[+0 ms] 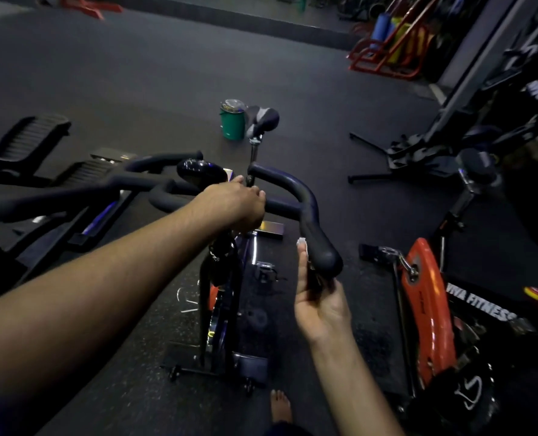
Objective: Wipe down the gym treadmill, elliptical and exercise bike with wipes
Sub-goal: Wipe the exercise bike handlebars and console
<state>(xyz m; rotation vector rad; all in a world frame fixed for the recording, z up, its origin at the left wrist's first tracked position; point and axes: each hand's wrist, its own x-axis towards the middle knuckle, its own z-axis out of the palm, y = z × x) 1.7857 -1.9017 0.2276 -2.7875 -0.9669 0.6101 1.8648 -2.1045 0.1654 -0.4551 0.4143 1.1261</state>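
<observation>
A black exercise bike (226, 309) stands in front of me, its saddle (263, 121) at the far end. My left hand (233, 206) grips the middle of the black handlebar (289, 187). My right hand (319, 297) sits palm up under the near right end of the handlebar, fingers loosely around the grip. A small white wipe (302, 243) shows at its fingertips against the grip. How much of the wipe lies under the hand is hidden.
An elliptical with black foot pedals (31, 136) stands at the left. A red and black bike (428, 309) is at the right. A green bucket (233, 121) sits on the dark floor beyond the saddle. Red racks (387, 55) line the far right. My bare foot (280, 405) is below.
</observation>
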